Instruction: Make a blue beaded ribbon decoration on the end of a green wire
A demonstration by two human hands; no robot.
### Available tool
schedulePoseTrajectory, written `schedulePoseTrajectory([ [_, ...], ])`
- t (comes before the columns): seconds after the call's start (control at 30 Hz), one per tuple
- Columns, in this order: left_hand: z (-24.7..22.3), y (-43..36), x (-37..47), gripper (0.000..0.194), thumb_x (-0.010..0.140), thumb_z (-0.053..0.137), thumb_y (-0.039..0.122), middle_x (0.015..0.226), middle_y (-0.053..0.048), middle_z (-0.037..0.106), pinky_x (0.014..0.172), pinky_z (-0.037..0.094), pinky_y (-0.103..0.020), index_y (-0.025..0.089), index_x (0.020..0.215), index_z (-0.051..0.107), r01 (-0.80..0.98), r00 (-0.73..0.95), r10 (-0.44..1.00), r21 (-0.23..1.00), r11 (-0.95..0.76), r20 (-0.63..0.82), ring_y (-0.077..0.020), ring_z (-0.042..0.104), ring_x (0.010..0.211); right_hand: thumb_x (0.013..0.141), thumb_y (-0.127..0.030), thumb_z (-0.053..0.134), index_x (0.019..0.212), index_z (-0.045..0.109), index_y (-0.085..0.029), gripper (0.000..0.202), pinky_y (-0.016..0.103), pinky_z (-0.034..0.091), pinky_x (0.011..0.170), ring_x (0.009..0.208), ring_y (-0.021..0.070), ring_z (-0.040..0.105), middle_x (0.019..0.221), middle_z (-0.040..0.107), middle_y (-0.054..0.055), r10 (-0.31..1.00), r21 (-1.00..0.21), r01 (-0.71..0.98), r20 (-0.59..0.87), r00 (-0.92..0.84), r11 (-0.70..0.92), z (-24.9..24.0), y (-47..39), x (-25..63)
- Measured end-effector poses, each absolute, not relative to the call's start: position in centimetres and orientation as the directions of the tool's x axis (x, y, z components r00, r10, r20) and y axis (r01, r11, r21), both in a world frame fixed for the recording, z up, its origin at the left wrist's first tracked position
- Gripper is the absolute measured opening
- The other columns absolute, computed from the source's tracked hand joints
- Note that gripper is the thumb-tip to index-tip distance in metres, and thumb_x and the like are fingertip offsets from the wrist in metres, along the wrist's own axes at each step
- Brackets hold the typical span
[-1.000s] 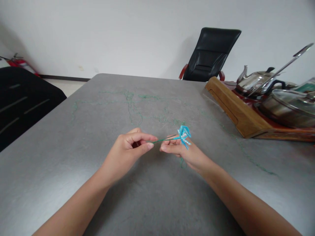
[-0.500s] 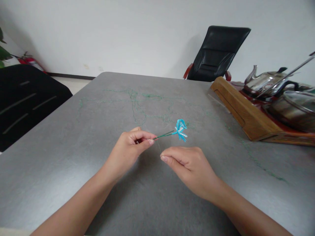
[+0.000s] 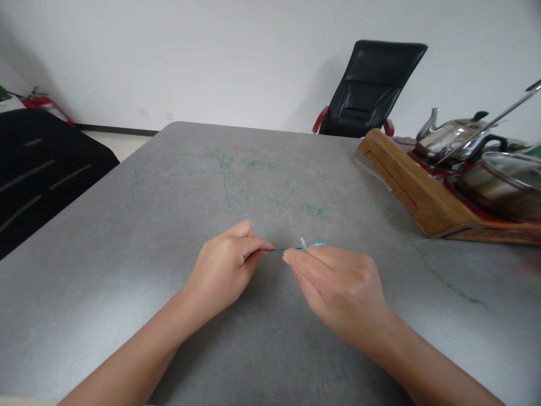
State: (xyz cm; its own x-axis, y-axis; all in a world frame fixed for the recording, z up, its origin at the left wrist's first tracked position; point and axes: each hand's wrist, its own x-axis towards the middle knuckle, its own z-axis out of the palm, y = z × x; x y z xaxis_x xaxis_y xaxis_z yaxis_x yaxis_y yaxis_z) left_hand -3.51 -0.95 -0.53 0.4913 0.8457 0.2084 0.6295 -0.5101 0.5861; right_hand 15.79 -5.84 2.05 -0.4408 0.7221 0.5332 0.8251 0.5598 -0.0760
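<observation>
In the middle of the head view, my left hand pinches the thin green stem of a small artificial flower. The flower's blue petals, with one silvery beaded strand, peek out above my right hand, which covers most of the bloom. That hand is closed, thumb and forefinger pressed together right beside the stem. A fine thread ran to these fingertips a moment ago; at present it is too thin to make out. Both hands hover above the grey table.
Loose, tangled green thread trails across the table beyond my hands and along the right. A wooden tray at right bears a steel kettle and a pot. Black chairs stand at the far side and left.
My right hand has moved up and slightly right, now close against the stem and in front of the flower. My left hand has come slightly lower, still pinching the stem.
</observation>
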Motion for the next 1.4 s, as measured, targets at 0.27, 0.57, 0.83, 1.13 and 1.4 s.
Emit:
schedulePoseTrajectory([
  [0.27,0.4,-1.1,-3.5,0.024,0.089,0.055,0.011,0.072,0.001,0.053,0.059,0.037,-0.023,0.024,0.093,0.075,0.602,0.620,0.772,0.549,-0.580,0.137,-0.0124,0.055,0.067,0.092,-0.016,0.048,0.074,0.069,-0.019,0.028,0.025,0.033,0.054,0.054,0.0113,0.055,0.057,0.060,-0.002,0.849,-0.299,0.821,0.380,-0.366,0.487,2.3,-4.9,17.0],
  [0.57,0.7,-1.1,-3.5,0.023,0.091,0.055,0.013,0.073,0.002,0.056,0.060,0.038,-0.022,0.025,0.091,0.075,0.465,0.745,0.662,0.646,-0.605,0.083,-0.0108,0.056,0.068,0.090,-0.021,0.056,0.074,0.069,-0.019,0.021,0.022,0.035,0.056,0.057,0.0098,0.057,0.062,0.064,-0.004,0.928,-0.635,0.683,0.172,-0.330,0.361,2.9,-3.9,18.1],
  [0.83,1.1,-1.1,-3.6,0.019,0.089,0.059,0.013,0.071,0.003,0.055,0.061,0.039,-0.021,0.022,0.088,0.075,0.378,0.728,0.679,0.770,-0.514,0.095,-0.0088,0.054,0.065,0.085,-0.026,0.058,0.074,0.069,-0.016,0.018,0.023,0.033,0.054,0.057,0.0099,0.048,0.061,0.057,-0.003,0.957,-0.813,0.551,0.025,-0.290,0.188,1.2,-2.3,18.6],
  [1.13,1.2,-0.6,-3.9,0.016,0.085,0.062,0.014,0.067,0.003,0.050,0.058,0.035,-0.022,0.021,0.083,0.076,0.322,0.553,0.821,0.872,-0.368,0.142,-0.0098,0.048,0.063,0.068,-0.037,0.067,0.063,0.060,-0.016,0.023,0.023,0.027,0.049,0.050,0.0080,0.037,0.054,0.046,-0.005,0.924,-0.968,0.151,-0.237,-0.299,-0.199,-1.2,-1.1,17.4],
  [1.4,0.1,0.0,-3.9,0.009,0.080,0.068,0.024,0.068,0.002,0.054,0.065,0.034,-0.026,0.021,0.079,0.076,0.226,0.345,0.938,0.967,-0.121,0.037,-0.0111,0.049,0.067,0.067,-0.035,0.069,0.063,0.060,-0.017,0.020,0.024,0.015,0.045,0.046,0.0067,0.023,0.053,0.041,-0.006,0.917,-0.957,0.043,-0.286,-0.278,-0.286,-2.5,-1.8,16.1],
])
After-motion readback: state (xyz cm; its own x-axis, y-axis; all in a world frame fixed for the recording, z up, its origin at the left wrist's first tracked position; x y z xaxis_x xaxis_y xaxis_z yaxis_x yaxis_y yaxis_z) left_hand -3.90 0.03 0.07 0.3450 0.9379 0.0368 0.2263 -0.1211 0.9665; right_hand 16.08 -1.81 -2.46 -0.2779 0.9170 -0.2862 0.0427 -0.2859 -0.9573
